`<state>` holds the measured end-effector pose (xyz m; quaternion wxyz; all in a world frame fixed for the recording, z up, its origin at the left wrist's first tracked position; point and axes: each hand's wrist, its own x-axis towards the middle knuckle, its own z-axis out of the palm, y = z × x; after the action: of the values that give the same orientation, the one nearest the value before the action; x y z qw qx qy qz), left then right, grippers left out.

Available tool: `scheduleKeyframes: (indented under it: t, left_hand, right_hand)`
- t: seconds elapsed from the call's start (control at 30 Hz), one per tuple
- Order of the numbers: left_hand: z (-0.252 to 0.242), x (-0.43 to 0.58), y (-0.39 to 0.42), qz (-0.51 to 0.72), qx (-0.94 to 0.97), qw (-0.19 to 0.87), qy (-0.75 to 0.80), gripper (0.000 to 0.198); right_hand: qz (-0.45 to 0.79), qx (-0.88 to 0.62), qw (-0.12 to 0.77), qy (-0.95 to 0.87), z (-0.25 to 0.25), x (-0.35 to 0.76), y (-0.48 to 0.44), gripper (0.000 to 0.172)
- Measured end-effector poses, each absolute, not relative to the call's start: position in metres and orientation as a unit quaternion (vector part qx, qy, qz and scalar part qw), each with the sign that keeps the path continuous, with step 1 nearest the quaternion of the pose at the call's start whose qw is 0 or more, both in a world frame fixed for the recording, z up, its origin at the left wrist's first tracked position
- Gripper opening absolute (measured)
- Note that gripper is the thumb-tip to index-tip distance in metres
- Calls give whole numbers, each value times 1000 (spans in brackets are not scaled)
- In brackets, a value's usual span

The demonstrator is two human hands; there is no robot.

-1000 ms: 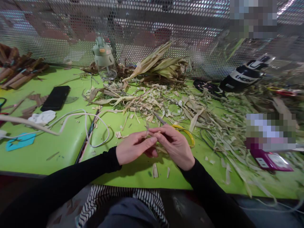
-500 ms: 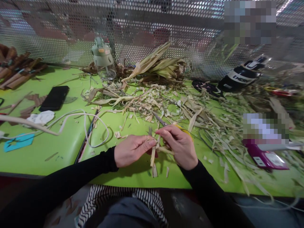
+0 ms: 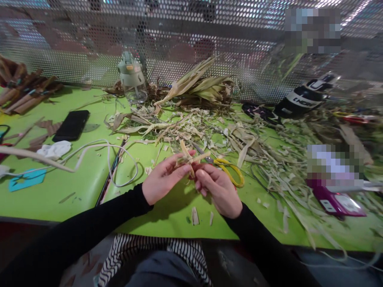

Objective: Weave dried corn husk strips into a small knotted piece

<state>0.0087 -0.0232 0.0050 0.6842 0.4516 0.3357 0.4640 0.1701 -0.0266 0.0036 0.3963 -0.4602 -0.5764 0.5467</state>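
Between my two hands, above the near part of the table, are pale corn husk strips [image 3: 186,151] crossed over one another, with loose ends pointing up and to the right. My left hand [image 3: 164,175] is closed, pinching them between thumb and fingers. My right hand [image 3: 219,189] has its thumb and fingertips pressed together at the lower right side of the strips; part of its grip is hidden. Just beyond my right hand lie scissors [image 3: 237,175] with yellow handles, on the table. Small husk scraps [image 3: 195,216] lie below my hands.
A heap of husk shreds [image 3: 185,125] and a dried husk bundle [image 3: 194,85] lie ahead, beside a clear bottle [image 3: 133,81]. To the left are a black phone [image 3: 72,125] and a white cable [image 3: 136,169]. At right are a black bottle [image 3: 303,97] and a magenta phone [image 3: 341,203].
The husk strips have turned, from hanging downward to pointing up and right. My right hand has moved slightly down and left, uncovering the scissors' yellow handles.
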Motion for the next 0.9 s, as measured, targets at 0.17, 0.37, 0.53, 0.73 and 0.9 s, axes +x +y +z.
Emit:
scheduleKeyframes:
  t: [0.17, 0.37, 0.53, 0.73, 0.9]
  left_hand:
    - [1, 11, -24, 447, 475, 682, 332, 33]
    - [5, 1, -22, 438, 536, 640, 333, 26]
    - [9, -9, -11, 395, 564, 631, 356, 34]
    - [5, -3, -16, 361, 624, 565, 400, 34]
    - [5, 0, -20, 384, 610, 571, 394, 26]
  right_hand:
    - [455, -464, 339, -681, 7, 169, -31, 36]
    - [388, -394, 278, -785, 13, 173, -35, 39]
    - [438, -479, 346, -677, 10, 179, -26, 44]
    - [468, -469, 385, -643, 5, 176, -20, 38]
    - [477, -461, 403, -630, 4, 172, -23, 29]
